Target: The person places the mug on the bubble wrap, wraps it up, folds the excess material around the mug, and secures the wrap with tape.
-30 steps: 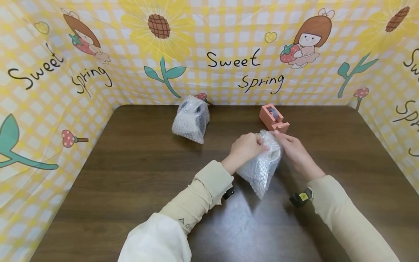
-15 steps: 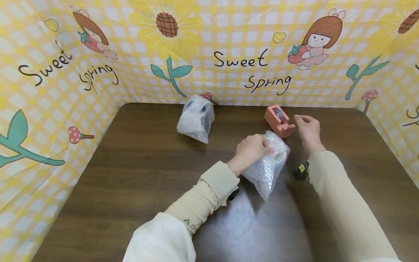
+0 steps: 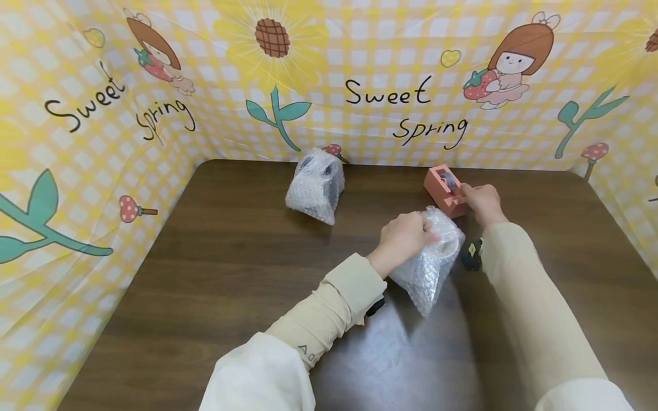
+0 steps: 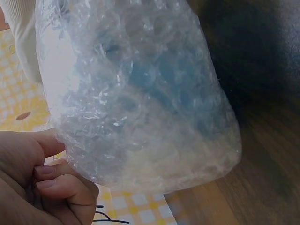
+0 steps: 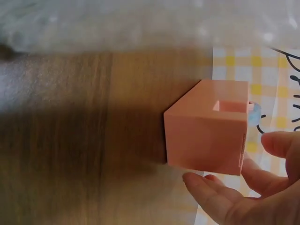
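Note:
My left hand pinches the upper edge of a bubble-wrapped package, which rests tilted on the table. Through the wrap in the left wrist view, blue and cream patches show blurrily; what is inside cannot be told. Just behind the package sits a pink tape dispenser with a roll of tape in it. At its front end is my right hand. The right wrist view shows that hand's thumb and fingers spread apart around the end of the dispenser.
Another bubble-wrapped package with two dark spots stands at the back left of the brown wooden table. A yellow checked cloth hangs behind the table and along both sides.
My right hand has left the package, moved away to the right and reached the dispenser's front end. The left hand keeps its pinch on the package. The head view has shifted slightly.

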Available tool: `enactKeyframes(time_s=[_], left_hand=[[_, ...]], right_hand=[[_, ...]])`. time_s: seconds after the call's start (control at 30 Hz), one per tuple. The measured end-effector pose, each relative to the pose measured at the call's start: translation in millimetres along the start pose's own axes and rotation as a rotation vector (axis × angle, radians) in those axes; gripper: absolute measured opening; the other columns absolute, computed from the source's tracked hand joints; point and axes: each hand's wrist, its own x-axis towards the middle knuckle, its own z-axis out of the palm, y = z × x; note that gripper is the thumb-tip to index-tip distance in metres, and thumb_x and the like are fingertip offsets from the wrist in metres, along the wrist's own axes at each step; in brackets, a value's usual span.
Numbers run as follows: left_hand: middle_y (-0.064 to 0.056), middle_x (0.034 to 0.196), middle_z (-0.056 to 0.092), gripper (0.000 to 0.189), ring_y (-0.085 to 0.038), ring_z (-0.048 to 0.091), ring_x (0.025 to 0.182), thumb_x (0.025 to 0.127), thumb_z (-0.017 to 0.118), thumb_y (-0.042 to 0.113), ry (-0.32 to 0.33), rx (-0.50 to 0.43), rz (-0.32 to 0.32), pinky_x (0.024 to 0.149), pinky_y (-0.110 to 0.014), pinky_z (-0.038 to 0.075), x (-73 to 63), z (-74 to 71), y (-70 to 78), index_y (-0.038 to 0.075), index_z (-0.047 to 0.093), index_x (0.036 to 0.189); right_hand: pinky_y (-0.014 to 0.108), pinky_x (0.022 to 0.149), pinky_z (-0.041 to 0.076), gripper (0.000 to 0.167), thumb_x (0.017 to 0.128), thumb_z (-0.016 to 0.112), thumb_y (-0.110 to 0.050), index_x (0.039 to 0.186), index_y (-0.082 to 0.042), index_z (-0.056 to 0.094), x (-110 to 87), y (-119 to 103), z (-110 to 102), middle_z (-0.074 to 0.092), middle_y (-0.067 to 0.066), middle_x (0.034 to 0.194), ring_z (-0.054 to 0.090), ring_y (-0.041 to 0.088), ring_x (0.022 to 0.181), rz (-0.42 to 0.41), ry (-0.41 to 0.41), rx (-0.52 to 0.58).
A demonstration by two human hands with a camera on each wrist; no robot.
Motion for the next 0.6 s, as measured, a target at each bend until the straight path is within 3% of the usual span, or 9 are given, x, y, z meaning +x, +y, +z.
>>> enactKeyframes(time_s=[0.1,0.2,0.6], left_hand=[[0.010,0.083,0.063,0.019,-0.010,0.057,0.074,0.089,0.064,0.042,0.000,0.002,0.000,0.062,-0.028,0.042,-0.7,-0.3,0.6,0.025,0.065,0.082],[0.009,0.083,0.064,0.019,-0.010,0.057,0.074,0.089,0.064,0.041,0.001,0.007,0.007,0.061,-0.028,0.042,-1.0,0.0,1.1,0.024,0.066,0.082],[0.009,0.081,0.063,0.018,-0.009,0.056,0.072,0.089,0.064,0.041,-0.001,-0.001,0.013,0.061,-0.028,0.041,-0.2,0.9,0.8,0.023,0.067,0.085]], right_hand=[[0.031,0.085,0.052,0.058,0.097,0.040,-0.033,0.129,0.015,0.045,1.7,-2.1,2.9,0.049,0.018,0.113,0.055,0.017,0.084,0.008,-0.001,-0.006],[0.021,0.071,0.051,0.054,0.097,0.043,-0.030,0.128,0.013,0.046,2.3,-4.8,4.2,0.050,0.013,0.106,0.053,0.008,0.071,0.028,0.000,0.016],[0.022,0.070,0.055,0.057,0.096,0.051,-0.028,0.137,0.009,0.040,6.6,-9.7,3.7,0.050,0.009,0.107,0.054,0.005,0.063,0.117,-0.019,0.122]])
